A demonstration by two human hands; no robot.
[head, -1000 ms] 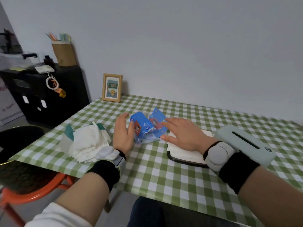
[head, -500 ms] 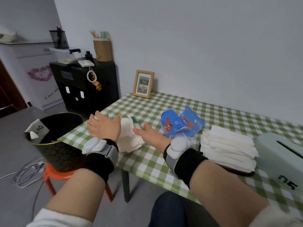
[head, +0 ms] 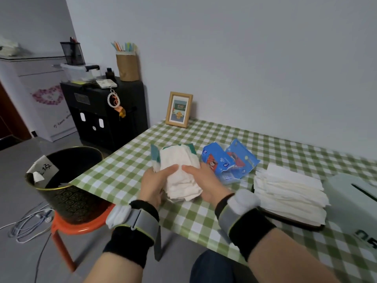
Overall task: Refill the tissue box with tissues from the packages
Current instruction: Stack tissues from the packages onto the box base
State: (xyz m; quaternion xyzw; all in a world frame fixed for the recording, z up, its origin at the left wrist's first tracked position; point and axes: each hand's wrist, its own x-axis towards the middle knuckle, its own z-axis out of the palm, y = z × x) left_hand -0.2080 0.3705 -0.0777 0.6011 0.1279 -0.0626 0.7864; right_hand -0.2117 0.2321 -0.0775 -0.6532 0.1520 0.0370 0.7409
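Note:
A stack of white tissues (head: 179, 172) lies in an opened green package (head: 156, 153) near the table's left front edge. My left hand (head: 156, 185) grips its left side and my right hand (head: 201, 180) grips its right side, thumbs on top. An opened, crumpled blue package (head: 226, 160) lies just right of it. Further right, a second stack of white tissues (head: 289, 195) rests on the dark base tray (head: 293, 221) of the tissue box. The pale green tissue box cover (head: 350, 203) with its slot stands at the far right.
The table (head: 204, 217) has a green checked cloth. A framed picture (head: 179, 109) stands at the back by the wall. A black waste bin (head: 67, 180) sits on an orange stool (head: 81, 227) left of the table, with cables on the floor. A black cabinet (head: 106, 117) stands behind.
Both hands left the blue package and the right stack, moved left, and closed on the tissue stack in the green package. The view turned left.

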